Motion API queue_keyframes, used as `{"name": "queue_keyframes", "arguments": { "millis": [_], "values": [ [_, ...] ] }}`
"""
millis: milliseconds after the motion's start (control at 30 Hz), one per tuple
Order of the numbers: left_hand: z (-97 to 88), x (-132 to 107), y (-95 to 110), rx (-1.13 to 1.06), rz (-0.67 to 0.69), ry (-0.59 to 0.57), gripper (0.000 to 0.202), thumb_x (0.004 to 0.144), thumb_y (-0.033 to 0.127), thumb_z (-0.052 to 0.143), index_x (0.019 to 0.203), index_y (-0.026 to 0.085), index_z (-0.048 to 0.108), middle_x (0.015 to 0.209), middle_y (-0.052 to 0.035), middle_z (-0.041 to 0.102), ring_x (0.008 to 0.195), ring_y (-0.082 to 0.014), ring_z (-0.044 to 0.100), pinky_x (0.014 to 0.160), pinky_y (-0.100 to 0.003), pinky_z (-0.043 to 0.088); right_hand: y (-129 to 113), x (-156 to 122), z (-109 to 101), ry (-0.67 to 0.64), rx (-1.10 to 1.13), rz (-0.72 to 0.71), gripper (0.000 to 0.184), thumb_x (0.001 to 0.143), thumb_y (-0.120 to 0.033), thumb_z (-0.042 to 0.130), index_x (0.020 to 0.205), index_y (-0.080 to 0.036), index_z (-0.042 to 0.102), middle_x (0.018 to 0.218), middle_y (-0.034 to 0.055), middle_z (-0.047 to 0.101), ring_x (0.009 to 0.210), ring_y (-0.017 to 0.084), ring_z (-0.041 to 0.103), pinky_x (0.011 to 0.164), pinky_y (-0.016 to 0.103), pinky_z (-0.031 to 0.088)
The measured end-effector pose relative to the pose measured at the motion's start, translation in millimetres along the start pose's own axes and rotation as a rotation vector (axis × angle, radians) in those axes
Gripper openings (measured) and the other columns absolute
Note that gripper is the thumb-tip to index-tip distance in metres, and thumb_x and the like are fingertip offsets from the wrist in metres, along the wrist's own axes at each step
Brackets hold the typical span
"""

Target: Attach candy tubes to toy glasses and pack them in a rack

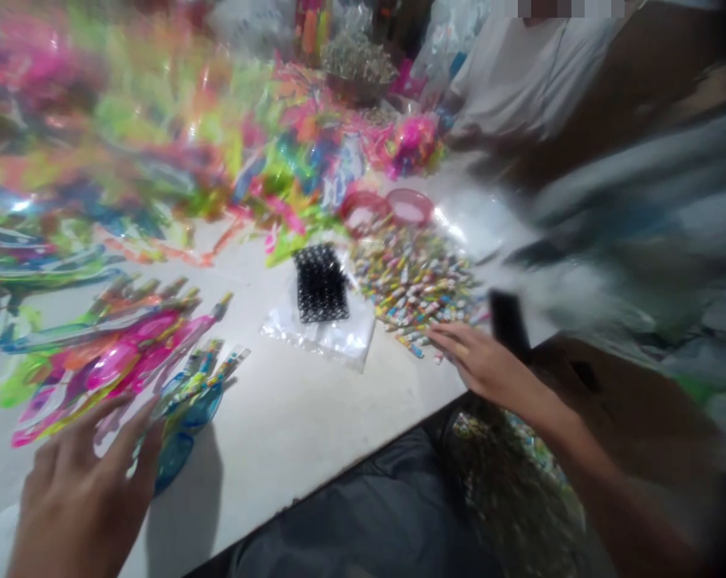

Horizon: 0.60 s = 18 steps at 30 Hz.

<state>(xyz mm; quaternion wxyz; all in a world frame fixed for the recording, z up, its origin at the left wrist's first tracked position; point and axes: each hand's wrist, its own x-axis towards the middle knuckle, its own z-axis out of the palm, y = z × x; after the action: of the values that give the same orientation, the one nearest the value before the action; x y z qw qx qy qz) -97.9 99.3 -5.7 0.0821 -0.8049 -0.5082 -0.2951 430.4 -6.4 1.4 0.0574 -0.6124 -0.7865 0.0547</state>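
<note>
**A:** Standing right by this table, and it's a lot. What's the left hand (pixel 79 490) doing, far left?

**B:** It's open, fingers spread, nothing pinched. It sits right at a bundle of pink and green plastic toys (pixel 113 365), with a teal plastic piece (pixel 185 433) just beside it. Behind that, a huge blurry heap of shiny wrapped toys (pixel 86 104) runs along the back of the table, so you can't pick out single items.

**A:** And the middle of the white table (pixel 291 433)?

**B:** There's a black plastic grid tray (pixel 320 282) lying on a clear plastic bag (pixel 320 341). Past it are two round pink dishes (pixel 384 209), and to the right a big spread of tiny colourful sticks (pixel 414 281).

**A:** Right hand (pixel 480 361)?

**B:** Open too, not clamped on anything I can see. Its fingers (pixel 453 341) reach the near edge of those sticks. A black upright object (pixel 508 325) stands just beside the hand, in the way of anything further right. Then there's a grey blur (pixel 634 193), too smeared to name. A person in a white shirt (pixel 532 72) stands beyond the table's far corner. Under the table edge, more small colourful pieces (pixel 507 474) sit heaped next to dark cloth (pixel 363 514).
</note>
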Motion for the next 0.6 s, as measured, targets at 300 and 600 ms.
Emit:
{"name": "queue_keyframes", "arguments": {
  "millis": [300, 600],
  "values": [
    [16.6, 5.3, 73.5, -0.189, 0.238, -0.161, 0.051, 0.098, 0.009, 0.061, 0.147, 0.024, 0.055, 0.134, -0.0164, 0.065, 0.124, -0.0334, 0.065, 0.106, -0.051, 0.055, 0.4, 23.3, 28.3, 0.041, -0.121, -0.079, 0.05, 0.108, -0.012, 0.042, 0.158, -0.006, 0.048, 0.156, 0.0178, 0.054, 0.143, 0.032, 0.051, 0.121, 0.052, 0.045],
    [48.3, -13.1, 162.2, -0.486, 0.363, -0.442, 0.05, 0.097, 0.001, 0.044, 0.143, 0.016, 0.054, 0.132, -0.0152, 0.067, 0.124, -0.0274, 0.063, 0.104, -0.045, 0.058, -11.9, 46.5, 26.0, 0.013, -0.061, -0.067, 0.042, 0.11, -0.027, 0.048, 0.145, -0.01, 0.061, 0.142, 0.0187, 0.062, 0.134, 0.034, 0.055, 0.117, 0.053, 0.047]
  ]
}}
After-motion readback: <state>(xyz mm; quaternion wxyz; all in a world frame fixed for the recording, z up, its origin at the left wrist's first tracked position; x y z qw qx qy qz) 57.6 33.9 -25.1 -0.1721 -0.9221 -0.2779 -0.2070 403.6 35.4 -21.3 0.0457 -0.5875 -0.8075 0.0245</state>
